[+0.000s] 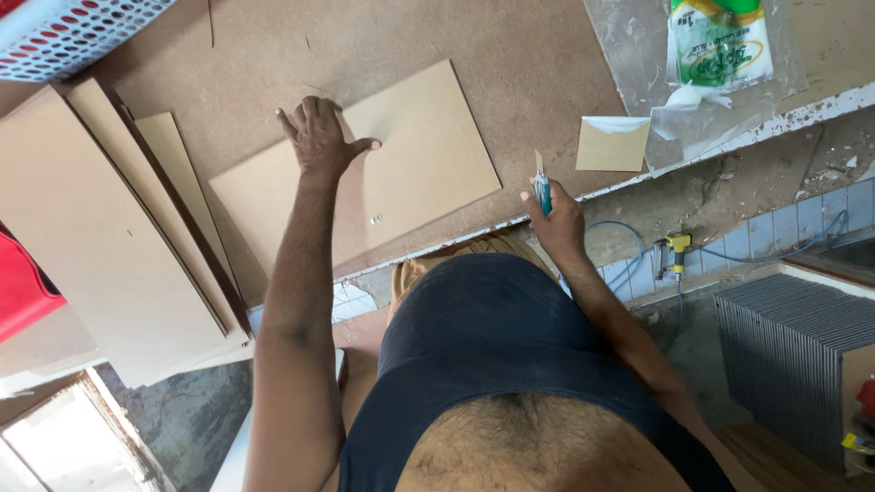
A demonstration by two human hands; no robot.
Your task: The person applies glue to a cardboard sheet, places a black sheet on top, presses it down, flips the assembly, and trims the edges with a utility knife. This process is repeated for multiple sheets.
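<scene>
Pressing flat with spread fingers, the left hand (319,137) is laid on a tan board panel (428,164) resting on the brown worktable (510,55). A teal-handled utility knife (541,189), blade up, is clasped in the right hand (554,219) at the table's edge. Something small, perhaps screws (375,219), lies on the panel.

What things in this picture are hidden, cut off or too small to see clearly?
- Head view: the board under the left hand is partly covered by that hand.
- The knife handle is hidden inside the right hand.
- The basket and the red thing are cut off by the frame edges.
- The small bits on the board are too small to tell.
</scene>
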